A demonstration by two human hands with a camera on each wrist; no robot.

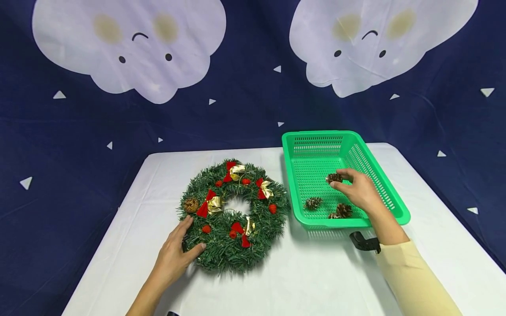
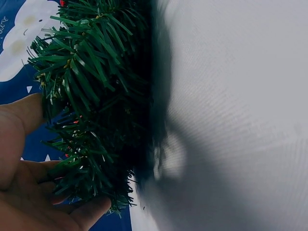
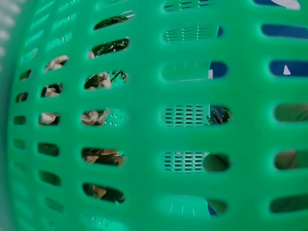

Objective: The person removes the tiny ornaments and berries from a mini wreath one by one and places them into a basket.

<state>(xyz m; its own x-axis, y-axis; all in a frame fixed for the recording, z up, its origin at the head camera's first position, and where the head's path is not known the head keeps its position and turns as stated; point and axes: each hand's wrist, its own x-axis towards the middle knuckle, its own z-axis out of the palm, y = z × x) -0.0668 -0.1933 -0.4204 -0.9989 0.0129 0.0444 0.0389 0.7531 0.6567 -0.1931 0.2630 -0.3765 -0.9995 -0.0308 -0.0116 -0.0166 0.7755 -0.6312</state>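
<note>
While aslant, right grip [image 1: 359, 189] round pinecone [image 1: 334, 178]

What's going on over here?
Someone is working at a table with both bare hands. The left hand holds the near left edge of a green wreath, which has red and gold bows and one cone on its left side. The right hand pinches another cone over the green basket. More cones lie in the basket.
</note>
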